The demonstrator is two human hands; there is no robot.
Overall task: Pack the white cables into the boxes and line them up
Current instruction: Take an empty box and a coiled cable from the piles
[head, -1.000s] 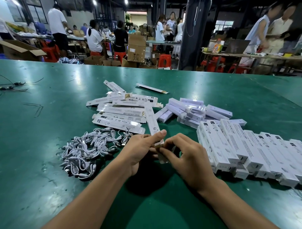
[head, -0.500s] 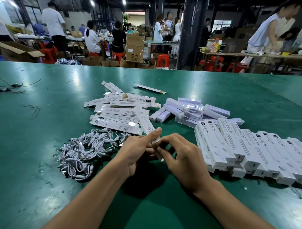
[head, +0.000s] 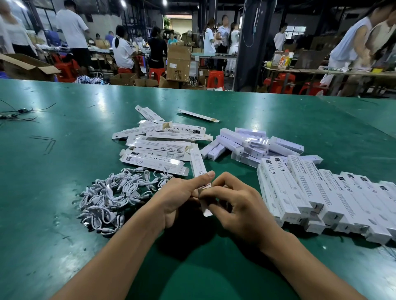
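Mid-frame, the left hand (head: 177,199) and right hand (head: 242,212) both pinched one slim white box (head: 198,164), their curled fingers hiding its near flap. White cables (head: 115,192) lay heaped at lower left on the green desk (head: 64,246). The packed row (head: 321,192) ran off the right edge.

Ceiling lamps (head: 165,2) give bright light, leaving pale glare streaks on the green bench (head: 85,111) toward its far left. A soft dark shadow sits under the left hand (head: 182,197) and right hand (head: 242,209). Background workers (head: 353,38) blur, and the frame edges bow.
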